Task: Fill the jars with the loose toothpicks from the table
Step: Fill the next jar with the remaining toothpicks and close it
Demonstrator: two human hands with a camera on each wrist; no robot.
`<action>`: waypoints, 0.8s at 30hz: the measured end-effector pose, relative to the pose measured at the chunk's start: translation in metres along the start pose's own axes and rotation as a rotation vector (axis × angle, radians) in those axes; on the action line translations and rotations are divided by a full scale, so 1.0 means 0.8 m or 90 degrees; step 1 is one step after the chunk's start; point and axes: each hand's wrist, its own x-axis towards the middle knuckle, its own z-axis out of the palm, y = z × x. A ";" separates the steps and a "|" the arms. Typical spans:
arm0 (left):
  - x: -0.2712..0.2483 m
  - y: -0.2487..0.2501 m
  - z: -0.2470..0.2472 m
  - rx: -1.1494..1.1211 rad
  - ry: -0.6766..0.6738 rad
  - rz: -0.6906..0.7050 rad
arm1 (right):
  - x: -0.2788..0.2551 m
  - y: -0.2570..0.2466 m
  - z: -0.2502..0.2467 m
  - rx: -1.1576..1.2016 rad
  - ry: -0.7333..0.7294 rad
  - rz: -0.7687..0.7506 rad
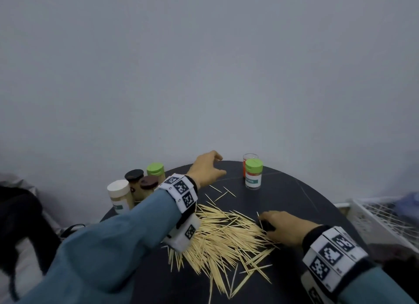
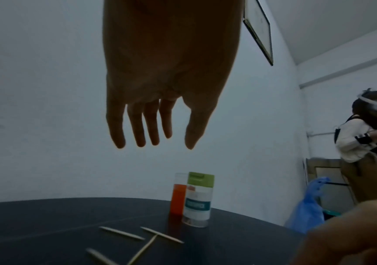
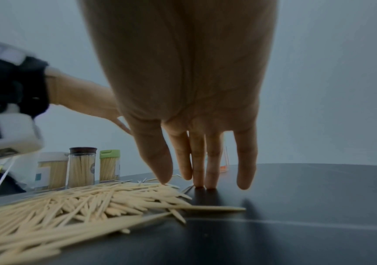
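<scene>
On the dark worktop (image 1: 294, 197) a big toothpick pile (image 1: 226, 238) still waits, four capped jars (image 1: 136, 185) look full, left hand (image 1: 207, 167) spread empty, right hand's fingers (image 3: 208, 161) straight beside it.

A: Where are the loose toothpicks (image 1: 222, 238)?

B: In a pale heap at the centre of the dark round counter (image 1: 294, 197), with strays fanning out toward 6 o'clock and a few singles (image 2: 137, 236) toward 12.

A: And the jars?

B: Four capped jars (image 1: 133, 190) cluster at 10 o'clock, upright and packed with toothpicks. At 1 o'clock a green-lidded jar (image 1: 253, 173) stands upright, touching or just in front of an open clear jar (image 1: 249, 157) with an orange label.
</scene>
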 end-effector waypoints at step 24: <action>0.076 0.066 0.097 0.258 -0.121 0.129 | 0.006 0.004 0.004 -0.003 0.014 -0.014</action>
